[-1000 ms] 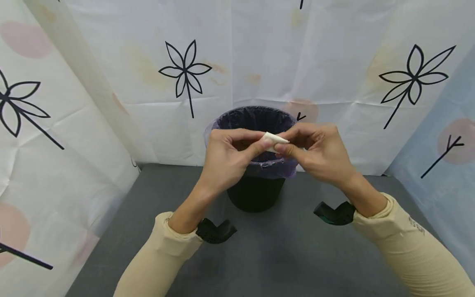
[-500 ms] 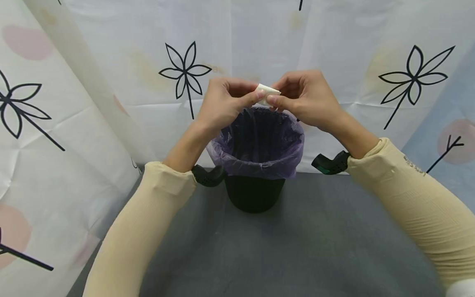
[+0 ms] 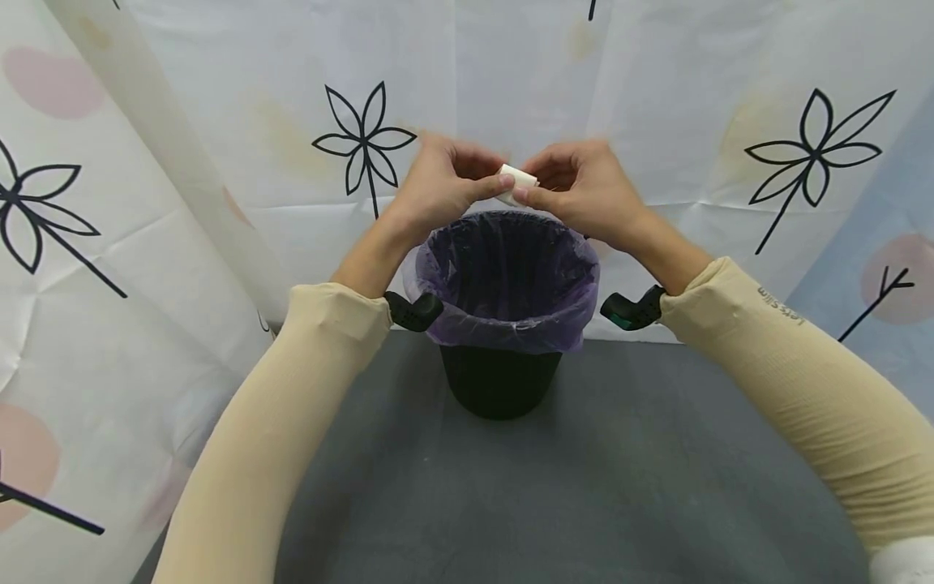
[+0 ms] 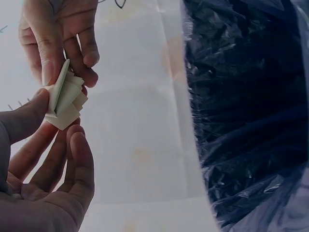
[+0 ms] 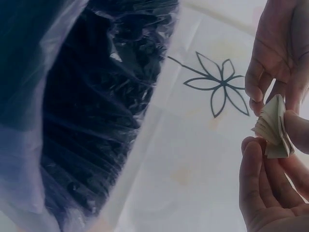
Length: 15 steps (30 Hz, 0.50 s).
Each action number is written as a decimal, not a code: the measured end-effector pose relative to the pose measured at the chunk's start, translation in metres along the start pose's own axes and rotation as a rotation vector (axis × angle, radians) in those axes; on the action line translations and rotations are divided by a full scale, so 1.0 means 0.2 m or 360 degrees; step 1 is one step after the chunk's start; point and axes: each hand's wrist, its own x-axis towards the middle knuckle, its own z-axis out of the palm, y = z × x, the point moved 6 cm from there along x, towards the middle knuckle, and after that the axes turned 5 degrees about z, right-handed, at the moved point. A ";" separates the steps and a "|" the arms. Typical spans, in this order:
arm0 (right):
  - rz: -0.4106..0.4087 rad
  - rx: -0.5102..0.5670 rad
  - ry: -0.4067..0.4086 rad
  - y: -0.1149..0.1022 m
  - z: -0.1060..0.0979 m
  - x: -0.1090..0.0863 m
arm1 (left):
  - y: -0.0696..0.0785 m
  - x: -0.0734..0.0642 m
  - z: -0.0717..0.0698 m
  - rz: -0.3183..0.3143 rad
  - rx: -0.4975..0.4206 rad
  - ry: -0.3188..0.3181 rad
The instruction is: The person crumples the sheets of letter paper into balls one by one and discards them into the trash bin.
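Observation:
Both hands pinch a small piece of cream-white folded paper (image 3: 518,178) above the far rim of a bin (image 3: 500,383). My left hand (image 3: 436,185) grips its left end between thumb and fingers. From the other side, my right hand (image 3: 597,191) pinches the right end. Several pleated layers fan out along one edge of the paper (image 4: 69,99) in the left wrist view. The right wrist view shows the same stacked folds between the fingertips. A purple plastic bag (image 3: 503,334) lines the black bin and folds over its rim.
The bin stands upright on a dark grey surface (image 3: 467,495), close to a white patterned cloth (image 3: 511,89) behind it. More cloth hangs at the left and right sides. Black wrist mounts (image 3: 413,311) jut inward from both sleeves.
Both hands have risen from in front of the bin's opening to above its far rim, then shifted slightly left. The paper stays pinched between them, and the bin has not moved.

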 end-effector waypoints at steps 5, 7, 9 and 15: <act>0.0014 -0.0043 -0.0016 0.04 0.01 0.01 | -0.05 0.01 0.03 -0.0055 -0.0037 -0.0006; 0.0021 -0.0061 -0.0014 0.05 0.02 0.01 | -0.06 0.02 0.03 -0.0073 -0.0049 -0.0007; 0.0032 -0.0080 -0.0011 0.06 0.02 0.01 | -0.06 0.02 0.04 -0.0085 -0.0042 -0.0014; 0.0078 -0.0107 0.0010 0.08 0.01 0.00 | -0.09 0.01 0.04 -0.0086 0.0002 -0.0025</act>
